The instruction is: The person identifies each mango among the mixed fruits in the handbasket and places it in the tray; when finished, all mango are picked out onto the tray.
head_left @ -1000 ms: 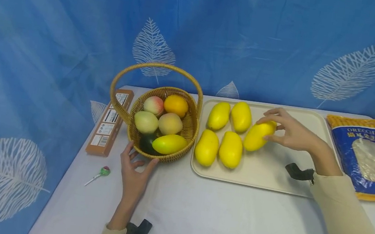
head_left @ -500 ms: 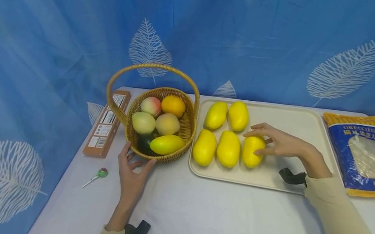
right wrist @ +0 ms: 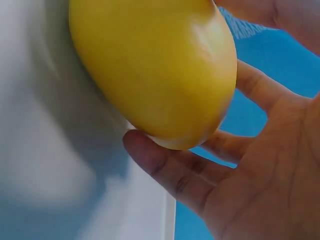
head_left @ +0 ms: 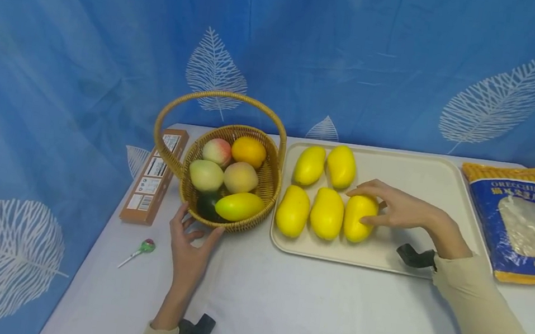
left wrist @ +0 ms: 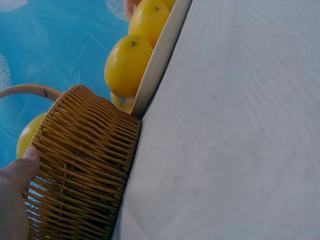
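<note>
My right hand [head_left: 396,205] holds a yellow mango [head_left: 359,218] between thumb and fingers, low over the cream tray [head_left: 404,247]. In the right wrist view, the fingers lie along the side of the mango [right wrist: 155,70]. Two mangoes stand left of it in the front row, and two more mangoes [head_left: 341,167] lie behind. My left hand [head_left: 190,253] is at the near side of the wicker basket [head_left: 260,225], fingers spread and touching its rim. The left thumb [left wrist: 25,167] rests against the weave in the left wrist view.
The basket contains several fruits, among them a peach [head_left: 217,152], an orange-coloured fruit [head_left: 249,152] and a mango-like fruit [head_left: 239,207]. A brown box [head_left: 154,177] and a lollipop [head_left: 148,245] lie left. A blue pasta bag [head_left: 529,224] borders the tray's right.
My right hand has brought its mango down and toward the tray's front row, turning it upright beside the other two there. The left hand stays at the basket.
</note>
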### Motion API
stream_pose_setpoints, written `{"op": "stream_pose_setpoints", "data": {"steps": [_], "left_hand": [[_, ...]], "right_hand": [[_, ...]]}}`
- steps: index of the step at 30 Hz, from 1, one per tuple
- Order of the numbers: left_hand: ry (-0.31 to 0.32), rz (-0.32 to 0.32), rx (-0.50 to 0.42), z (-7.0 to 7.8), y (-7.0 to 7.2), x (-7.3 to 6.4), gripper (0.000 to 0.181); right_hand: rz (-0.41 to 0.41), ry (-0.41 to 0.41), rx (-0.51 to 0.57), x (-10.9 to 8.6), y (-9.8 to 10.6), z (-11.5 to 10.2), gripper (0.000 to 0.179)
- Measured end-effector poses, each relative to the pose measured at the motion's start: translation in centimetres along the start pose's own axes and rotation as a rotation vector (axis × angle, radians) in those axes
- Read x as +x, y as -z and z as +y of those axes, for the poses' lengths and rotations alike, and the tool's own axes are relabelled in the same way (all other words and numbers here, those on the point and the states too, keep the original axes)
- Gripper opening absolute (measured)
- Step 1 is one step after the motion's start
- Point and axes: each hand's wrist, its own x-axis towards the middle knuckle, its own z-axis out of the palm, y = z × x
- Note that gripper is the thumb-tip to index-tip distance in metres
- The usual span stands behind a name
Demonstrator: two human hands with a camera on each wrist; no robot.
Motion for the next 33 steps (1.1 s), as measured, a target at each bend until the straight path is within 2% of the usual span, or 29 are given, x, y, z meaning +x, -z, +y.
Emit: {"op": "stream_pose_setpoints", "data": {"steps": [4, 10, 14, 19, 24, 33], "left_hand": [[-0.005, 0.003, -0.003, -1.3, -0.1, 0.1, 0.088], [-0.007, -0.001, -0.006, -1.7, 0.0, 0.2, 0.087], [-0.002, 0.0, -0.002, -1.1, -0.1, 0.2, 0.088], [-0.009, -0.008, 0.003, 1.1, 0.2, 0.0, 0.085], [0.004, -0.011, 0.001, 2.5, 0.4, -0.2, 0.083], [-0.009, -0.012, -0.021, 2.2, 0.3, -0.2, 0.083]], "right_hand": [[0.003, 0.005, -0.025, -0.1, 0.0, 0.0, 0.059], [0.028, 0.008, -0.046, 0.3, -0.2, -0.1, 0.061], [0.079, 0.047, -0.088, 0.5, 0.1, -1.2, 0.06], [0.13, 0.158, -0.142, 1.4, 0.6, -4.7, 0.061], [0.127, 0.281, -0.144, 3.6, -0.2, -8.9, 0.065], [0.109, 0.465, -0.141, 9.3, -4.5, -12.7, 0.062]]}}
